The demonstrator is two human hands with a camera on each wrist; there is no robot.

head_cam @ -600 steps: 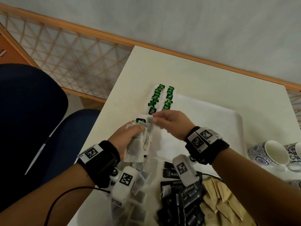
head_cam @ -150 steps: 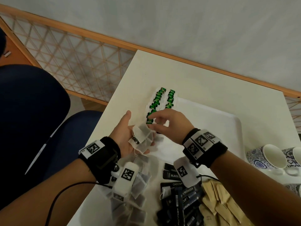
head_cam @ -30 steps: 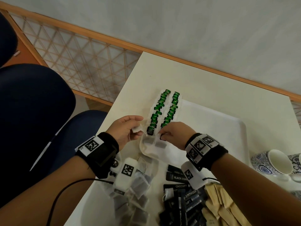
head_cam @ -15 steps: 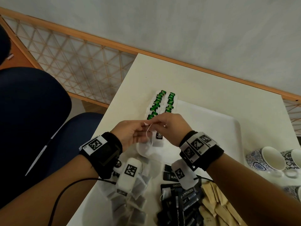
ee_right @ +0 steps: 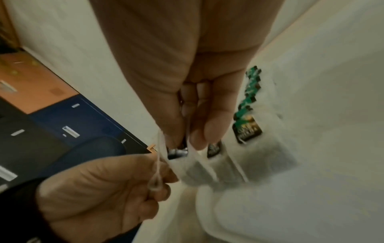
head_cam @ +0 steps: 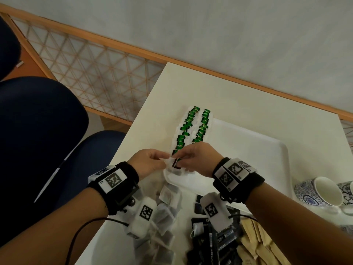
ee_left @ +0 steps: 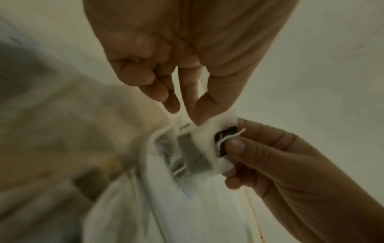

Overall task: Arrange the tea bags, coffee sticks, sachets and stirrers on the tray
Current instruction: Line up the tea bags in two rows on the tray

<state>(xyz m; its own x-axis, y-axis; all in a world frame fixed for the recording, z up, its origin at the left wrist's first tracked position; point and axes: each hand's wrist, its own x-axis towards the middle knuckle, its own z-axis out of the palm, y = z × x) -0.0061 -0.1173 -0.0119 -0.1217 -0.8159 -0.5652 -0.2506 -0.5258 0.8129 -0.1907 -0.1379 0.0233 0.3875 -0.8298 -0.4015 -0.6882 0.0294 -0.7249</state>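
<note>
A white tray (head_cam: 248,150) lies on the table, with two rows of tea bags with green tags (head_cam: 191,129) along its left side. Over the near end of those rows both hands meet on one white tea bag (head_cam: 170,163). My left hand (head_cam: 166,161) pinches the bag's paper and a loop of its string (ee_right: 155,179). My right hand (head_cam: 178,162) pinches the dark tag (ee_left: 225,139) between thumb and fingers. The tea bag (ee_left: 199,148) hangs just above the laid bags (ee_right: 239,166) at the tray's near left corner.
Loose tea bags (head_cam: 166,217) lie heaped under my left wrist. Black coffee sticks (head_cam: 214,243) and brown sachets (head_cam: 257,245) are piled near the front. Blue patterned cups (head_cam: 321,192) stand at the right. A dark blue chair (head_cam: 47,140) is beside the table's left edge.
A second ago my hands were apart, the right on the row's near end, the left holding a bag. They have come together and both pinch one tea bag.
</note>
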